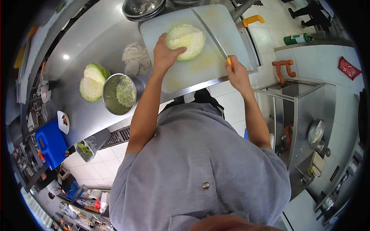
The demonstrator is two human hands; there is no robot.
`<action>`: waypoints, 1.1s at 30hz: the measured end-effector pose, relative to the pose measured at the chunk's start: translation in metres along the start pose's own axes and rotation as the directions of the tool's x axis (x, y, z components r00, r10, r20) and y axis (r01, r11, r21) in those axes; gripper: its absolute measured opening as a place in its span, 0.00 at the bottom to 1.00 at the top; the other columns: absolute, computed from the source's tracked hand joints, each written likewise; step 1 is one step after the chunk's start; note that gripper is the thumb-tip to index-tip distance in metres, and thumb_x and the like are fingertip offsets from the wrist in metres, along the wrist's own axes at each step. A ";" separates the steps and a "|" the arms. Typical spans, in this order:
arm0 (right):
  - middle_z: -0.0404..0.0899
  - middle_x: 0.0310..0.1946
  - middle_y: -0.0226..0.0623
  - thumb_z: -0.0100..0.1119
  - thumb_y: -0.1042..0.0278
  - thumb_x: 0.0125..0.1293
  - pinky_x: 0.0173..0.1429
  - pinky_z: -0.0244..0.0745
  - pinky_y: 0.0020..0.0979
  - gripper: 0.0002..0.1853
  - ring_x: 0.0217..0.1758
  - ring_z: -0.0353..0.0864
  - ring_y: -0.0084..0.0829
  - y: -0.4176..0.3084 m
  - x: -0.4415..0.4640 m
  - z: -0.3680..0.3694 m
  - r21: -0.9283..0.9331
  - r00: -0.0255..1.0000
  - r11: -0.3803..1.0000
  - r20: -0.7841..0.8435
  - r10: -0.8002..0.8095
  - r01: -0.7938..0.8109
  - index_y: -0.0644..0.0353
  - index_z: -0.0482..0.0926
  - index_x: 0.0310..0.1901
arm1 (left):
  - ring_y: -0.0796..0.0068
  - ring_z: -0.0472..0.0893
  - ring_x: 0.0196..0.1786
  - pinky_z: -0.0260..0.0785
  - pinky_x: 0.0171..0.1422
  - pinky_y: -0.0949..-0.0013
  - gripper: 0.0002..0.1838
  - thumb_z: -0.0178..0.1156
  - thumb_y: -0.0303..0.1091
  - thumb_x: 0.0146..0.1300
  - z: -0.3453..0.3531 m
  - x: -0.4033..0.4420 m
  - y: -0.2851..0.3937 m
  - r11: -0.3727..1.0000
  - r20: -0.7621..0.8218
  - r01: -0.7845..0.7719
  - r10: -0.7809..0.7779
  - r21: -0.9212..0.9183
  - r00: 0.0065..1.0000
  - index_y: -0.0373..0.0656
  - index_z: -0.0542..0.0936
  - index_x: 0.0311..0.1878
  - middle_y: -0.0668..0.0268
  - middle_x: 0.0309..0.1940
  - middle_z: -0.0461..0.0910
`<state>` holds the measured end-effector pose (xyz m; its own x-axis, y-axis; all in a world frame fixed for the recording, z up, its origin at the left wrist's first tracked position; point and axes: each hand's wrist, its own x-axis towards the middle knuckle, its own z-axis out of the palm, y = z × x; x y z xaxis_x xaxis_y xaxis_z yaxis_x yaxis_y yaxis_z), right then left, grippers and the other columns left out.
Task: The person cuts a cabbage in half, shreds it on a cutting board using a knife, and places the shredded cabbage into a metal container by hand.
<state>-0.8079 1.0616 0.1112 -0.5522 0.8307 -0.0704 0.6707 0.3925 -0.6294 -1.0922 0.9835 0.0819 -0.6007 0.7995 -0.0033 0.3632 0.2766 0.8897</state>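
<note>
- The cabbage (pixel 190 40), a cut piece with its pale inside facing up, sits on the far half of the cutting board (pixel 179 79).
- The left hand (pixel 165 54) grips the cabbage from its left side, thumb lying over the pale face; the other fingers are partly hidden.
- The right hand (pixel 237 73) is closed around the orange handle of a long knife (pixel 210 32), near the board's right edge.
- The knife's blade slants away over the board, just to the right of the cabbage and apart from it; whether it touches the board, I cannot tell.
- The board lies on a steel counter (pixel 96 42), in front of the person in a grey shirt (pixel 192 154).
- Just left of the board is a crumpled cloth (pixel 136 57); stacked metal bowls (pixel 143 9) stand by its far left corner.
- Nearer the person, a metal pot (pixel 110 94) holds pale green shreds (pixel 126 92).
- A second cabbage piece (pixel 92 82) rests just left of the pot.
- Farther left come a white dish (pixel 60 115) with small reddish bits and a blue container (pixel 52 142).
- Well off to the right is a red packet (pixel 349 68).
</note>
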 end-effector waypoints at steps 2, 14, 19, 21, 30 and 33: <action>0.78 0.38 0.55 0.56 0.64 0.67 0.45 0.76 0.55 0.18 0.38 0.81 0.61 0.001 -0.005 -0.003 -0.051 0.997 0.996 -0.007 -0.071 0.070 0.57 0.68 0.56 | 0.46 0.80 0.56 0.73 0.64 0.58 0.52 0.79 0.44 0.39 0.006 0.003 0.011 0.999 -0.009 0.003 -0.002 0.036 1.000 0.30 0.68 0.68 0.43 0.53 0.79; 0.77 0.30 0.53 0.53 0.69 0.68 0.27 0.79 0.49 0.09 0.29 0.84 0.54 -0.006 -0.023 -0.064 -0.336 0.945 0.935 0.328 0.001 0.116 0.61 0.66 0.45 | 0.50 0.81 0.53 0.75 0.60 0.58 0.46 0.75 0.49 0.39 0.026 0.025 0.081 0.885 -0.031 0.215 -0.223 0.412 0.974 0.34 0.75 0.63 0.44 0.48 0.81; 0.79 0.27 0.55 0.48 0.73 0.68 0.33 0.79 0.52 0.06 0.31 0.84 0.57 -0.014 0.006 -0.081 -0.304 0.916 0.947 0.400 0.028 0.103 0.62 0.65 0.43 | 0.53 0.84 0.49 0.77 0.56 0.59 0.42 0.74 0.49 0.39 0.026 0.052 0.095 0.874 0.033 0.280 -0.319 0.397 0.947 0.33 0.79 0.58 0.47 0.43 0.85; 0.80 0.28 0.56 0.47 0.73 0.68 0.35 0.80 0.53 0.05 0.32 0.84 0.58 -0.017 0.015 -0.082 -0.294 0.904 0.951 0.425 0.037 0.099 0.63 0.65 0.43 | 0.54 0.84 0.46 0.77 0.54 0.59 0.41 0.73 0.48 0.39 0.026 0.055 0.107 0.866 0.125 0.330 -0.400 0.375 0.908 0.32 0.80 0.56 0.48 0.40 0.85; 0.82 0.32 0.57 0.45 0.72 0.70 0.42 0.77 0.57 0.08 0.38 0.83 0.61 0.000 0.085 -0.001 -0.234 0.930 0.958 0.361 -0.073 0.166 0.62 0.66 0.48 | 0.53 0.83 0.50 0.76 0.58 0.60 0.45 0.75 0.46 0.39 0.020 0.041 0.077 0.919 0.070 0.215 -0.251 0.329 0.966 0.31 0.75 0.62 0.47 0.47 0.84; 0.82 0.33 0.57 0.48 0.69 0.70 0.45 0.75 0.59 0.10 0.42 0.82 0.62 0.009 0.087 -0.017 -0.118 0.923 0.992 0.385 0.010 0.038 0.60 0.67 0.51 | 0.54 0.83 0.51 0.75 0.60 0.58 0.47 0.77 0.41 0.42 0.002 0.018 0.049 0.967 0.117 0.235 -0.246 0.099 0.962 0.32 0.71 0.67 0.48 0.50 0.83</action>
<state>-0.8415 1.1444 0.1129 -0.6933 0.6188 -0.3692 0.7029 0.4680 -0.5356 -1.0842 1.0125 0.1249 -0.5840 0.7637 -0.2753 0.2809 0.5083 0.8141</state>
